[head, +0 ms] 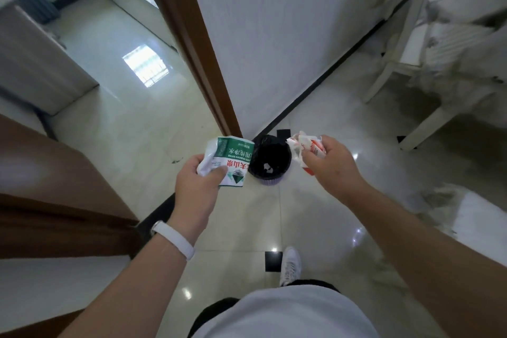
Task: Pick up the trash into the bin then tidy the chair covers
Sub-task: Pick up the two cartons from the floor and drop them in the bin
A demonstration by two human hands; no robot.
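A small round bin [270, 158] with a black liner stands on the floor at the foot of the wall corner, with a bit of white trash inside. My left hand [196, 182] is shut on a crumpled green, white and red plastic label [229, 160], held just left of the bin's rim. My right hand [329, 163] grips a crumpled white and red wrapper [304, 147], held just right of the bin. A chair with a pale, rumpled cover [455, 35] stands at the upper right.
A brown door frame [189, 44] and white wall [274, 22] rise behind the bin. Brown wooden furniture [55, 195] sits at the left. The floor is glossy pale tile [247, 222] with black insets. My white shoe [290, 265] shows below.
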